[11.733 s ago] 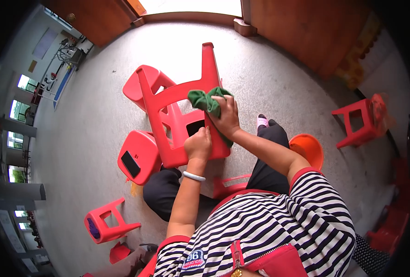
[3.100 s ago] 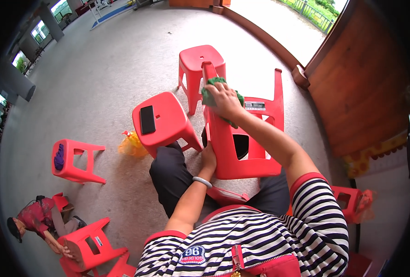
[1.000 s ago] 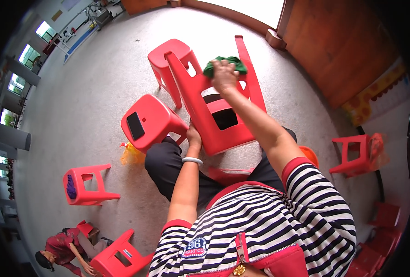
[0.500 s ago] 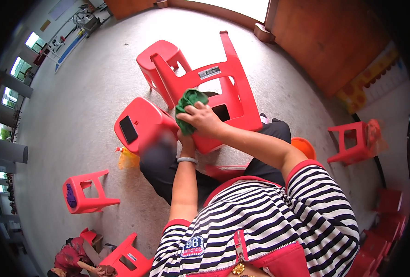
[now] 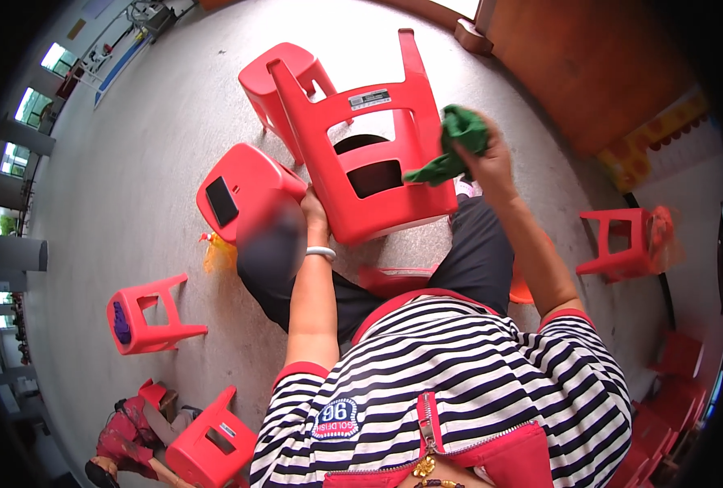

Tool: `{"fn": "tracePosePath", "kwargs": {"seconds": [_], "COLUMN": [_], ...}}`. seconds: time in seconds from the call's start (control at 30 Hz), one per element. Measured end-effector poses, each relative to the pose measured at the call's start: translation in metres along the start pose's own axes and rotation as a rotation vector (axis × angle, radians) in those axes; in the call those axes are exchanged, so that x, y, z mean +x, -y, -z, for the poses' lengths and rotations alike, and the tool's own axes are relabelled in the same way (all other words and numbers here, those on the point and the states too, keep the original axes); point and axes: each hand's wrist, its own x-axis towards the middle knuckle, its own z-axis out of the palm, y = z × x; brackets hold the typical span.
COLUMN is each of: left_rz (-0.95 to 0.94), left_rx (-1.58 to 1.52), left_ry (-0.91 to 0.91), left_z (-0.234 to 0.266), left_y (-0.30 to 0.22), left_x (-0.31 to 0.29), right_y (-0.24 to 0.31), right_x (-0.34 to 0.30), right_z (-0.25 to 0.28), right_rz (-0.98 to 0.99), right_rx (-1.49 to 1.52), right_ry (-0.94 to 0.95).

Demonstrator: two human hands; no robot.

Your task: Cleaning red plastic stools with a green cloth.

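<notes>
A red plastic stool lies tipped in front of my legs, its legs pointing away from me. My left hand grips its near left corner; some of those fingers are hidden by the stool. In my right hand is a bunched green cloth, held at the stool's right side with one end hanging toward it. Close by on the left stands another red stool with a black phone on its seat.
Beyond is one more red stool. An orange bucket sits by my right leg, and a yellow bottle by my left. Further stools stand left and right. A person sits at lower left.
My right hand has swung right with the green cloth, from the stool's left side to its right side. My left hand stays at the near left corner, and the stool has turned slightly.
</notes>
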Motion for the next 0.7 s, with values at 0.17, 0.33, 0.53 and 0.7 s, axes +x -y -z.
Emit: {"fn": "tracePosePath", "kwargs": {"seconds": [0.17,0.33,0.53,0.7], "left_rz": [-0.056,-0.125,-0.434,-0.48], "left_rx": [0.096,0.214,0.816,1.223], "left_ry": [0.003,0.009,-0.216,-0.182], "left_z": [0.01,0.02,-0.029,-0.083], "left_y": [0.001,0.002,-0.048,-0.08], "left_x": [0.011,0.031,-0.002,-0.022], "right_y": [-0.005,-0.065,-0.068,-0.06], "right_x": [-0.01,-0.033,-0.039,-0.047], "right_z": [0.007,-0.016,-0.015,-0.018], "right_rz": [0.26,0.325,0.323,0.275], "right_rx": [-0.215,-1.018,-1.061,-1.046], "right_ry": [-0.091,0.05,0.036,0.066]}}
